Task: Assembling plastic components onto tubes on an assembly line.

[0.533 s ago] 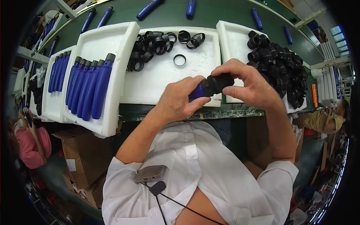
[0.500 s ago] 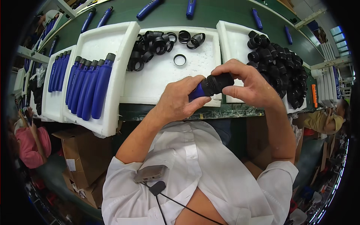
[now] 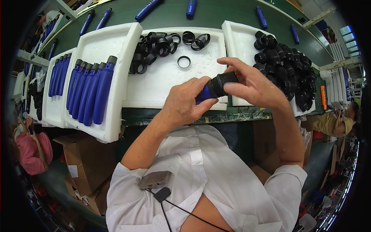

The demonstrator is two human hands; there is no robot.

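- Left hand [image 3: 187, 98] closed round 1 blue-and-black textured cylinder [image 3: 216, 86]
- Right hand [image 3: 255, 86] half-open at its end, grip unclear
- 6 dark-topped blue tubes [image 3: 89, 92] in 1 white foam tray [image 3: 129, 58]

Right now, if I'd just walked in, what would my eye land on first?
Probably the middle, where the left hand grips a blue cylinder with a ribbed black end, the right hand at that end. Then, rightward, the heap of shiny black pieces on a white foam tray; leftward, the row of dark-topped blue cylinders in another white foam tray.
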